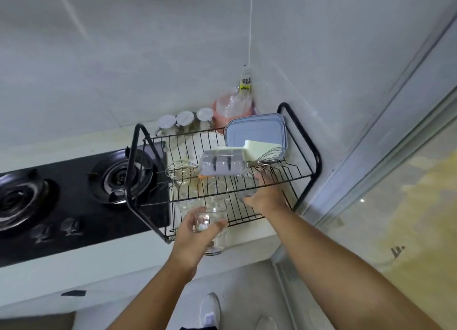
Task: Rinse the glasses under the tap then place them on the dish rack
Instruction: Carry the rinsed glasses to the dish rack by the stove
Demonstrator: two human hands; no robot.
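Gas hob (74, 193): it sits just left of the rack. I judge that a glass slipping off that side would land on metal burners and break.

Dish rack (317, 161): black wire, two tiers, standing on the counter close to its front edge (247, 233). A hard push into the lower tier could slide the whole frame.

Upper tier load: a grey moulded tray (222, 165) and two whisks (183, 168) lie right above the slot I am working in. Lifting the wrist too high would knock them down onto the glassware.

Right hand (268, 193): it is reached in under the upper tier with its fingers wrapped round a tumbler (247, 189). The tumbler is blurred behind the wires, so I cannot tell whether it is seated yet. Letting go early could tip it.

Left hand (188, 235): thumb and fingers are curled round a tall glass (217, 243), held in the air beyond the counter's front edge and over the floor. Wet glass in a one-handed grip is my biggest worry while I am watching the other side.

Parked glasses (197, 196): these clear pieces on the lower tier are hard to make out. The incoming tumbler could clink against them.
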